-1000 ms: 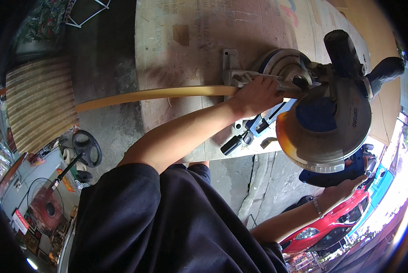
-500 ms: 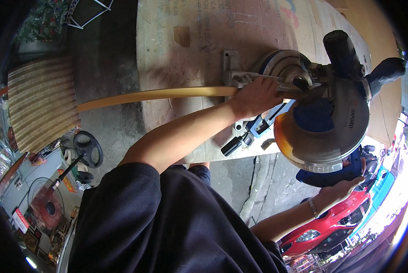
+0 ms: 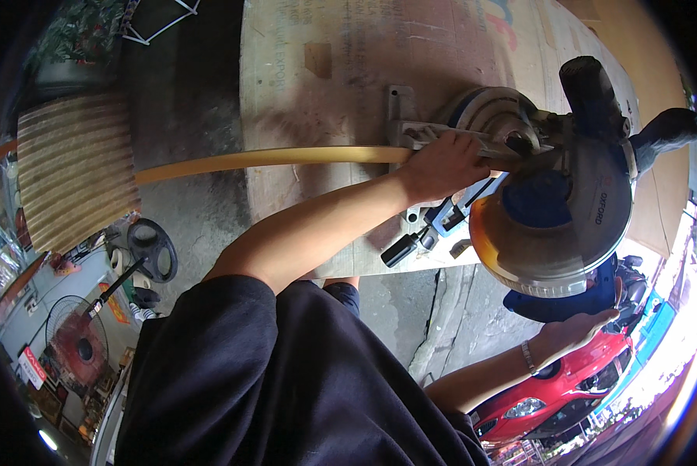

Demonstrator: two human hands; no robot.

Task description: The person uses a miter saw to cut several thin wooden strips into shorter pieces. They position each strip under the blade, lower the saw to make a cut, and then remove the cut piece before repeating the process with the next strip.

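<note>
A long, thin wooden strip (image 3: 286,156) runs in from the left and ends at a miter saw, its far right part hidden. My left hand (image 3: 446,165) presses the strip against the saw's metal fence (image 3: 420,133), fingers closed over it. To the right is the saw's round blade guard (image 3: 554,225), partly clear and amber, with a blue part inside. My right hand (image 3: 574,338) is closed round the dark blue saw handle (image 3: 550,305) at the front; the handle hides most of its fingers. A blue clamp with a black knob (image 3: 399,250) sits below my left hand.
The saw stands on a cardboard-covered table (image 3: 317,101). Two black upright parts (image 3: 589,93) rise at the saw's back. Left are a corrugated sheet (image 3: 76,171), a steering wheel (image 3: 153,250) and a fan (image 3: 84,349). A red car (image 3: 550,388) is at the lower right.
The whole view has shifted slightly, with the table and saw a little farther right. Both hands keep their places on the strip and the saw handle.
</note>
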